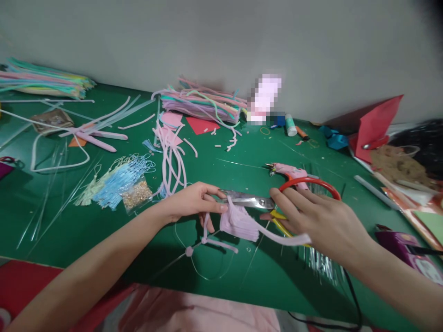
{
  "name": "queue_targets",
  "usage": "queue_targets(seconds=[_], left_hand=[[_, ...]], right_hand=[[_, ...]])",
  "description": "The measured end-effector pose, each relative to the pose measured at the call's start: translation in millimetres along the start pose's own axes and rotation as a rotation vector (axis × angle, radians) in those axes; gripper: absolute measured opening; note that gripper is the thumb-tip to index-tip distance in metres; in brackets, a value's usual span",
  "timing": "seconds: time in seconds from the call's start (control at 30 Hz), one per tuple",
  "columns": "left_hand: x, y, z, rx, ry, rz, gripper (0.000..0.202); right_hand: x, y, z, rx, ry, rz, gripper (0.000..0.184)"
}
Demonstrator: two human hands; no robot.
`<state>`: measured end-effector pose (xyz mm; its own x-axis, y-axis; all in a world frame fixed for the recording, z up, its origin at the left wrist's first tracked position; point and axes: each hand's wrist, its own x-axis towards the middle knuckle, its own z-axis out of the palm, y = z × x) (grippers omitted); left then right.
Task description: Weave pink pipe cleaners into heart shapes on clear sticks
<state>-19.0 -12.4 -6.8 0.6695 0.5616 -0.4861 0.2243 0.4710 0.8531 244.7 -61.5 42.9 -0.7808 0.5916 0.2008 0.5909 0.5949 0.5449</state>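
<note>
My left hand pinches a lilac piece made of folded pipe cleaner near the middle of the table. From that piece a loose lilac end curves right, passing below my right hand. My right hand grips scissors with one red and one yellow handle. Their blades point left, along the top of the lilac piece and close to my left fingertips; whether they are parted is hard to tell. Under my left hand hangs a thin clear stem with small lilac knots and a short lilac arm.
A pink glue gun lies just behind the scissors, its cord running to the front. Bundles of pipe cleaners line the wall. Blue tassels and a bag of gold beads lie left; thin metallic strips lie right.
</note>
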Motion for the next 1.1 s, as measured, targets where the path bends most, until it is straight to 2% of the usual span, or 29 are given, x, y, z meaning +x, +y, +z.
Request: queue_targets(seconds=[0.2, 0.37, 0.53, 0.77, 0.87, 1.03, 1.1], left_hand=[[-1, 0, -0.7, -0.009, -0.065, 0.037, 0.042], [-1, 0, -1.6, -0.020, -0.053, 0.032, 0.041], [-1, 0, -0.6, -0.012, -0.063, -0.001, 0.041], [0, 1, 1.7, -0.025, -0.083, -0.023, 0.030], [0, 0, 0.0, -0.039, -0.097, -0.028, 0.028], [0, -2, -3.3, -0.038, -0.069, -0.027, 0.029], [0, -3, -3.6, -0.030, -0.061, -0.025, 0.029]], right_hand=[[-1, -3, 3, 0.035, -0.018, -0.024, 0.025], [0, -6, 4, 0.032, -0.026, 0.001, 0.022], [2, -6, 3, 0.030, -0.049, 0.010, 0.031], [6, 0, 6, 0.044, 0.014, -0.082, 0.034], [10, 1, 8, 0.084, 0.002, -0.101, 0.039], [9, -2, 8, 0.126, 0.027, -0.069, 0.044], [6, -5, 8, 0.153, 0.028, -0.011, 0.044]])
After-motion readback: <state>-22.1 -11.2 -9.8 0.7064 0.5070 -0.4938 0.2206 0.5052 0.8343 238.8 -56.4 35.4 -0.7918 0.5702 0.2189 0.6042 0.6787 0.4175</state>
